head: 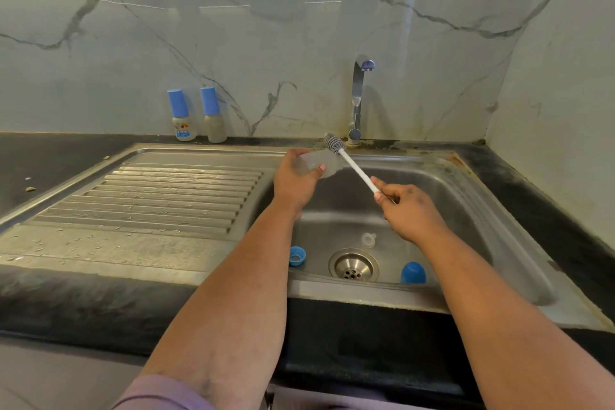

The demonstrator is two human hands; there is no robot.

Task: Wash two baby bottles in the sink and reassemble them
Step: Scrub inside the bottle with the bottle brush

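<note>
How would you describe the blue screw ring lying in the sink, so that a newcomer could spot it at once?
Start at the steel sink basin and find the round drain in its floor. Just left of the drain lies the blue screw ring. Unlike the solid blue dome cap right of the drain, it is an open, threaded hoop.

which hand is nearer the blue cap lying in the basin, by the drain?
Right. The right hand holds the brush handle above the basin, up and slightly left of the blue cap. The left hand grips the bottle body farther off, by the basin's left rim.
</note>
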